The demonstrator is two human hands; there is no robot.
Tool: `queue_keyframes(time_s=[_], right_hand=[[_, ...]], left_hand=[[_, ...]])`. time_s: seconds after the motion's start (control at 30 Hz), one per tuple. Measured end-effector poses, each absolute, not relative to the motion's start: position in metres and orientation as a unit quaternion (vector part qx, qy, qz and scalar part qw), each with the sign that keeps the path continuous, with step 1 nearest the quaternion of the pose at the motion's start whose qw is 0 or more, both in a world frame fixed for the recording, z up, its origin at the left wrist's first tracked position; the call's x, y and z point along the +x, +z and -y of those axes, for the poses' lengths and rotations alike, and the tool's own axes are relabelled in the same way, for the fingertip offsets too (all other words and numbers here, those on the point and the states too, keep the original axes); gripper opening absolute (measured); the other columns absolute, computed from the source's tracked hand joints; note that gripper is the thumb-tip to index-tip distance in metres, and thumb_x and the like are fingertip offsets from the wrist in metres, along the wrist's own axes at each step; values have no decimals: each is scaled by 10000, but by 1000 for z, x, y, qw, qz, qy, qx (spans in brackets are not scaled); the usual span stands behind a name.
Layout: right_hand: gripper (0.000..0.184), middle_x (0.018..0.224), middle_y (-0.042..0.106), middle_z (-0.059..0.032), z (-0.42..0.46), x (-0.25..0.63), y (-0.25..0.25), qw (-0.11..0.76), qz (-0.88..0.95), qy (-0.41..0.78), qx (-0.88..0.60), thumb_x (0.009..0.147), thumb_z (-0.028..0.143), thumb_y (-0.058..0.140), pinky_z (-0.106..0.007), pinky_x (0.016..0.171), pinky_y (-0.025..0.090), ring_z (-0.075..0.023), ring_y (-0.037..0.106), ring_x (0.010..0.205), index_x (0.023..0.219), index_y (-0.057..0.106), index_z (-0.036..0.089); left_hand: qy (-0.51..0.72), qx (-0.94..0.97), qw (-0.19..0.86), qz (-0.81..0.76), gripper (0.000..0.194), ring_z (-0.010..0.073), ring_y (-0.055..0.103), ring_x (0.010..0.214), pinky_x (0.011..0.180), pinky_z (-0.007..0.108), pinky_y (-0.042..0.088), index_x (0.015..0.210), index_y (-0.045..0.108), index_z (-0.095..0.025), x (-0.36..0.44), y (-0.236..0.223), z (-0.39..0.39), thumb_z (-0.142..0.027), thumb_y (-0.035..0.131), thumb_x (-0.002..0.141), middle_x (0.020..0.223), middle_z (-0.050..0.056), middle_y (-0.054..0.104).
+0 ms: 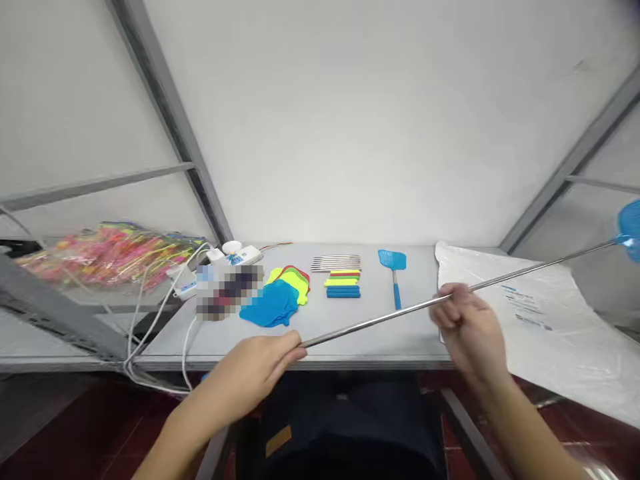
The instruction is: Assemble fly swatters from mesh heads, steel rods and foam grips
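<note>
I hold a long, extended silver telescopic rod (380,320) that slants across the front of the grey table (350,327). Its blue swatter head (631,230) sticks out past the table at the far right. My left hand (255,370) is closed round the rod's near end, where the handle is hidden in my fist. My right hand (467,320) pinches the rod at its middle. A second blue fly swatter (394,273), with a short handle, lies flat on the table behind the rod.
Stacked blue, yellow and red swatter heads (280,297), a row of metal rods (336,263) and coloured handles (343,283) lie mid-table. A power strip with cables (235,257) and a bag of colourful parts (110,253) sit left. A large white plastic bag (540,320) covers the right.
</note>
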State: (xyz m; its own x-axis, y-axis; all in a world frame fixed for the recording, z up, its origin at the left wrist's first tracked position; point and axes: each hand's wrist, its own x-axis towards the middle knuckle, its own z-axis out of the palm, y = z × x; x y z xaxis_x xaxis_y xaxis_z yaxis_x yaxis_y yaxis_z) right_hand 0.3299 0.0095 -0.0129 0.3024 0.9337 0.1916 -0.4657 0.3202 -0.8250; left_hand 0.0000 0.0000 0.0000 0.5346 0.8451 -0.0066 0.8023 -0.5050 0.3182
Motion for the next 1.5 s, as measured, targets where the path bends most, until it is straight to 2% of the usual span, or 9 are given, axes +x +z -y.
queue_keyframes(time_s=[0.17, 0.27, 0.4, 0.5, 0.63, 0.93, 1.13, 1.4, 1.5], right_hand=[[217, 555, 328, 54, 0, 338, -7, 736, 383, 463, -312, 909, 328, 601, -214, 494, 294, -57, 322, 498, 782, 662, 164], [206, 579, 387, 50, -4, 332, -11, 708, 422, 478, -304, 885, 400, 623, -231, 486, 289, -65, 360, 494, 899, 669, 199], [312, 616, 464, 52, -7, 302, -27, 590, 503, 532, -342, 838, 405, 683, -246, 505, 306, -76, 410, 503, 1098, 635, 241], [222, 586, 478, 54, -4, 279, -40, 521, 545, 545, -367, 883, 370, 635, -253, 535, 324, -81, 439, 511, 1050, 649, 225], [175, 575, 514, 44, -5, 276, -50, 547, 549, 516, -365, 924, 357, 575, -255, 542, 342, -79, 469, 504, 924, 673, 212], [179, 554, 525, 21, 7, 301, -45, 560, 547, 506, -362, 930, 334, 562, -258, 513, 353, -111, 511, 521, 970, 691, 217], [186, 547, 457, 29, -1, 304, -42, 632, 452, 517, -360, 902, 354, 601, -236, 481, 340, -88, 462, 496, 882, 694, 194], [179, 581, 460, 38, -21, 296, -55, 686, 348, 523, -366, 855, 366, 666, -213, 459, 343, -67, 424, 489, 859, 673, 187], [197, 561, 479, 40, -12, 275, -63, 647, 385, 537, -381, 837, 386, 683, -213, 445, 337, -69, 425, 473, 846, 671, 190]], left_hand=[[102, 866, 139, -469, 353, 157, 541, 667, 608, 256, 308, 790, 489, -230, -13, 0, 5, -443, 316, 1011, 715, -37, 569], [133, 868, 102, -467, 335, 166, 581, 741, 643, 252, 338, 844, 548, -235, -14, 2, 0, -431, 333, 1010, 800, -20, 619], [151, 877, 32, -456, 324, 183, 621, 818, 670, 261, 356, 954, 597, -242, 4, -1, -4, -438, 344, 1009, 879, 2, 657], [130, 884, 8, -449, 329, 184, 628, 787, 644, 272, 344, 926, 581, -234, 22, -10, -4, -434, 335, 1013, 855, -5, 655], [116, 882, 14, -457, 315, 178, 619, 722, 601, 277, 317, 866, 528, -221, 27, -20, -4, -416, 333, 1018, 804, -18, 639], [95, 881, 65, -459, 328, 165, 570, 645, 565, 277, 269, 807, 458, -229, 23, -6, 10, -437, 317, 1017, 740, -39, 607], [110, 856, 115, -492, 321, 163, 555, 672, 604, 265, 311, 847, 511, -233, 6, -16, 13, -428, 319, 1014, 747, -30, 588], [189, 794, 234, -529, 293, 137, 574, 740, 694, 226, 378, 886, 581, -235, -17, -34, 7, -409, 375, 1001, 807, -37, 634], [206, 794, 244, -518, 304, 137, 569, 708, 675, 227, 383, 878, 600, -228, -3, -34, 7, -404, 382, 998, 768, -31, 629]])
